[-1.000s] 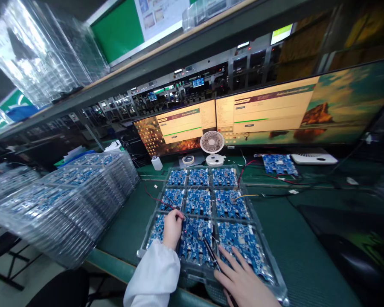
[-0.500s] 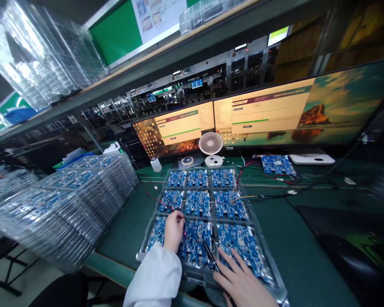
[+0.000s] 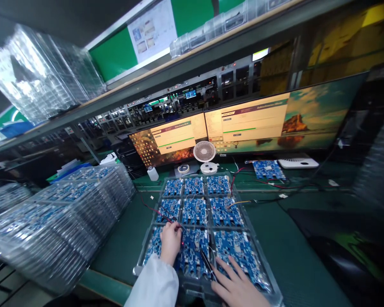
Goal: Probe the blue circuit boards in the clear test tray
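A clear plastic tray [image 3: 256, 236] of several blue circuit boards lies on the green bench in front of me. My left hand [image 3: 170, 242], in a white sleeve, rests on the near-left board [image 3: 188, 249] with its fingers pinched on the end of a red and black cable [image 3: 153, 209]. My right hand [image 3: 238, 286] lies at the tray's near edge with fingers spread over the near-right board [image 3: 239, 250], a thin black tool [image 3: 207, 262] running under its index finger.
Stacks of clear trays with blue boards [image 3: 60, 213] fill the bench to the left. Two monitors [image 3: 243, 123], a small white fan [image 3: 205, 154], a loose board [image 3: 268, 169] with wires and a white box [image 3: 298, 163] stand behind the tray. A shelf runs overhead.
The view has tilted up and shifted, so everything sits lower and further left. Both hands stay on the near boards; the left one moved slightly.
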A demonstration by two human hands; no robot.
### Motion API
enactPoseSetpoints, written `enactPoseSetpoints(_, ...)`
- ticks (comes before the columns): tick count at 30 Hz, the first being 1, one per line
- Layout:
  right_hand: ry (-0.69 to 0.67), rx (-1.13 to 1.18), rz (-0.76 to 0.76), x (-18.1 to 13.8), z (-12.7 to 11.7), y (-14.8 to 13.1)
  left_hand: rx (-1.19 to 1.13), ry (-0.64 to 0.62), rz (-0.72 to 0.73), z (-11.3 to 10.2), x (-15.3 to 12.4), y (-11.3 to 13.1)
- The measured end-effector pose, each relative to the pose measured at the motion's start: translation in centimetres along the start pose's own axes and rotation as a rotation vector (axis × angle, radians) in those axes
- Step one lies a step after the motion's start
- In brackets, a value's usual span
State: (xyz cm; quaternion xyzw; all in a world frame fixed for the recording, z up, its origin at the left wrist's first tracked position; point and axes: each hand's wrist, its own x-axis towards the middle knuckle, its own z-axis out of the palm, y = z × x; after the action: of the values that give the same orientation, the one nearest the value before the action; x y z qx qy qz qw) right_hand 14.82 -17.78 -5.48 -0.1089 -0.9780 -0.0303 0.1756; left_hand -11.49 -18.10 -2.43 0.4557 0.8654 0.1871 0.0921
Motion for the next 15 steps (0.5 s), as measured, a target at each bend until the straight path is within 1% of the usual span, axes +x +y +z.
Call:
enactPoseSetpoints(4,-0.151,0.128,0.078,0.3,-1.3,-0.5,0.087,-0.03,0.058,-1.0,-0.3,-0.2)
enactPoseSetpoints(6,-0.221,0.177,0.099,0.7,-2.1,-0.7,0.115,-0.047,0.07,-1.1,-0.2,-0.2)
enactPoseSetpoints(8,-0.265,0.206,0.11,0.9,-2.5,-0.7,0.117,-0.056,0.075,-1.0,0.1,-0.2)
enactPoseSetpoints(11,-0.26,0.2,0.114,0.9,-2.4,-0.6,0.116,-0.072,0.06,-0.6,0.5,0.0)
enactPoseSetpoints(15,-0.17,0.11,0.06,0.6,-1.2,-0.2,0.074,-0.093,0.025,-0.4,0.4,0.4)
